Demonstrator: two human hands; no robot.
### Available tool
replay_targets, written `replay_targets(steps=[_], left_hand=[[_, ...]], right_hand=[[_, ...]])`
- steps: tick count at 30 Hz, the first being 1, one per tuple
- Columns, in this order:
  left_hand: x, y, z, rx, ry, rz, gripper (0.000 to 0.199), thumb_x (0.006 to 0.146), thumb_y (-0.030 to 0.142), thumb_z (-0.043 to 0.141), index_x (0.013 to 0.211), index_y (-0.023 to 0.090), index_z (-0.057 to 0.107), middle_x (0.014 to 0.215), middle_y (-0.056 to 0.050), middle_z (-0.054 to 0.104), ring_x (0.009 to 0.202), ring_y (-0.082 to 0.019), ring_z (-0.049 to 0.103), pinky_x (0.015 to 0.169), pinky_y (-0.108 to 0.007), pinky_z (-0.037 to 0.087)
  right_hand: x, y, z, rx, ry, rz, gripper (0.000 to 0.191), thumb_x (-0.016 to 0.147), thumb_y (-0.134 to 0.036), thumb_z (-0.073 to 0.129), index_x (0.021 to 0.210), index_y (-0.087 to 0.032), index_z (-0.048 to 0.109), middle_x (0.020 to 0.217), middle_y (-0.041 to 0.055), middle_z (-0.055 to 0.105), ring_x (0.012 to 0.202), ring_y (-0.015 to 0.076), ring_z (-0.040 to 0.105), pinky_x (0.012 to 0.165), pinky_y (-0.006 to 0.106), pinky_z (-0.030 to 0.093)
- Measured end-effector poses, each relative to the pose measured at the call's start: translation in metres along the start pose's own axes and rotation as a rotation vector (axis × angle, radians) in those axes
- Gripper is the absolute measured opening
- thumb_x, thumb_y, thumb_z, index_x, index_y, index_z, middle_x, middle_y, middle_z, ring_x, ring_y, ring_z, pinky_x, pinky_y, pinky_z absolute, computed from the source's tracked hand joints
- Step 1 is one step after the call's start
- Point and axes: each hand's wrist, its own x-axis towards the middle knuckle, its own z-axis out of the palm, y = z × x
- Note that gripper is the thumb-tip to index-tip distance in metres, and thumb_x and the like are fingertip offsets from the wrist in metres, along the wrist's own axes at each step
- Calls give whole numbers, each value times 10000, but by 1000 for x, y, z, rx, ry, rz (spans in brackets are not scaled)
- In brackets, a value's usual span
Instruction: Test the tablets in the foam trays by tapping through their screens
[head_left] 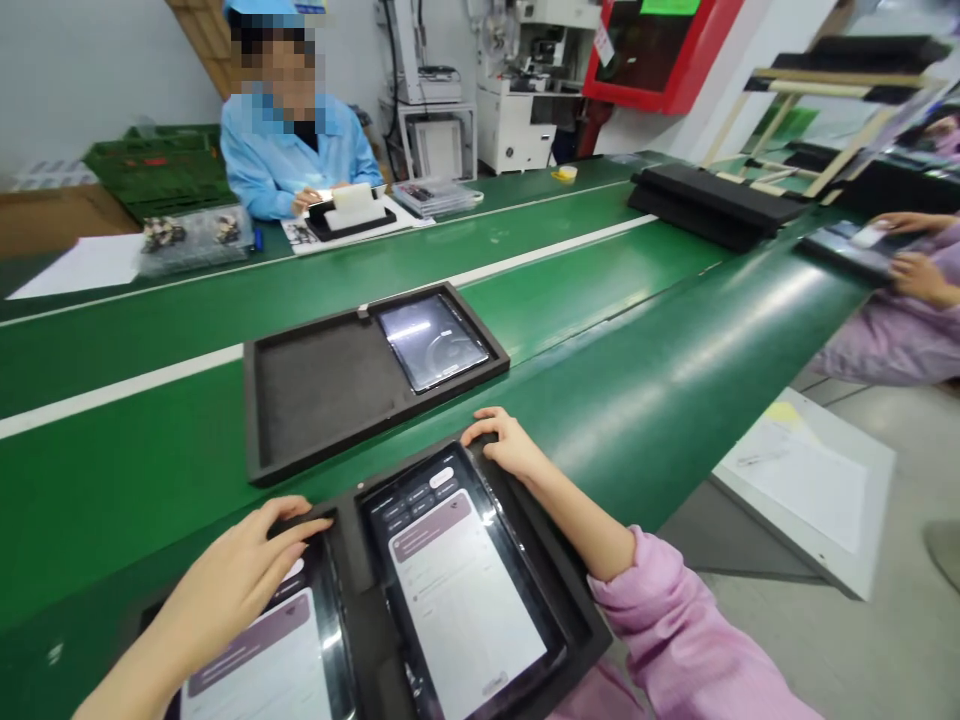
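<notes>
Close in front of me is a black foam tray [592,625] with two lit tablets side by side. My left hand [232,575] stretches over the left tablet [259,665], its fingers apart and their tips by the top right corner. That hand and forearm cover part of the screen. At the far right corner of the tray, my right hand [506,440] curls its fingers over the edge, beside the top of the right tablet [457,585]. Both screens show a similar page with a mauve panel.
Beyond lies a second black tray [322,375] with one dark tablet [433,342] in its right side, on the green conveyor [585,290]. A co-worker in blue [300,160] sits opposite. Another person's hands [919,260] work at right. Black foam pieces [712,205] lie farther along.
</notes>
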Motion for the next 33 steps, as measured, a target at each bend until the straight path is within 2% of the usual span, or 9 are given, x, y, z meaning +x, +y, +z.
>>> replay_targets(steps=[4, 7, 10, 14, 20, 24, 29, 31, 33], left_hand=[[-11, -28, 11, -134, 27, 51, 393, 1000, 511, 425, 1336, 542, 627, 1425, 102, 614, 1192, -280, 661, 971, -439, 607], [-10, -29, 10, -152, 13, 64, 389, 982, 521, 482, 1329, 490, 654, 1426, 47, 620, 1232, -291, 646, 1015, -437, 587], [-6, -20, 4, -126, -42, 75, 400, 980, 506, 497, 1303, 390, 702, 1405, -46, 625, 1235, -284, 648, 1036, -390, 569], [-3, -8, -7, -119, -100, 56, 448, 1015, 515, 432, 1303, 323, 716, 1409, -97, 606, 1258, -281, 627, 1053, -374, 548], [-10, 6, -16, -192, -220, -18, 501, 1050, 515, 358, 1416, 308, 630, 1524, -96, 492, 1380, -284, 517, 1161, -408, 447], [-14, 8, -13, -214, -258, -39, 557, 963, 514, 577, 1484, 319, 543, 1583, -110, 410, 1443, -330, 434, 1175, -488, 423], [-11, 10, -12, -274, -239, -44, 436, 1041, 392, 389, 1408, 311, 609, 1520, -96, 465, 1413, -288, 464, 1207, -474, 381], [-12, 15, -11, -267, -250, -57, 440, 1006, 410, 469, 1422, 325, 585, 1526, -96, 443, 1419, -311, 446, 1198, -510, 383], [-14, 23, -8, -221, -273, -83, 636, 864, 464, 690, 1465, 338, 526, 1555, -116, 389, 1438, -376, 397, 1161, -578, 402]], right_hand=[[1, -1, 0, -40, -9, -20, 589, 649, 21, 504, 1017, -316, 817, 1366, 33, 550, 1259, 270, 512, 1118, 484, 383], [-7, -10, -1, -173, 94, -37, 501, 730, 2, 511, 987, -300, 816, 1393, 72, 517, 1290, 304, 457, 1075, 518, 390], [-19, -21, -2, -369, 134, -284, 403, 832, -42, 536, 941, -301, 825, 1472, 74, 480, 1346, 321, 375, 1094, 528, 343], [-29, -29, -1, -553, -7, -562, 380, 809, -41, 614, 865, -342, 839, 1553, 12, 457, 1375, 337, 335, 1142, 578, 230], [-40, -24, -9, -518, 62, -621, 445, 799, -36, 571, 902, -374, 840, 1538, 15, 470, 1354, 331, 364, 1126, 583, 262], [-70, -20, -7, -493, -101, -737, 470, 756, -52, 562, 917, -401, 831, 1520, -5, 488, 1355, 316, 389, 1175, 626, 202], [-95, -4, 2, -462, -140, -765, 518, 747, -71, 538, 1011, -420, 816, 1527, -14, 480, 1364, 299, 393, 1200, 636, 186], [-97, 3, 3, -448, -96, -737, 492, 754, -84, 535, 993, -405, 821, 1503, -4, 494, 1358, 296, 392, 1199, 628, 209], [-96, 7, 3, -442, -107, -742, 465, 738, -82, 543, 914, -405, 827, 1502, -19, 490, 1362, 295, 383, 1200, 624, 210]])
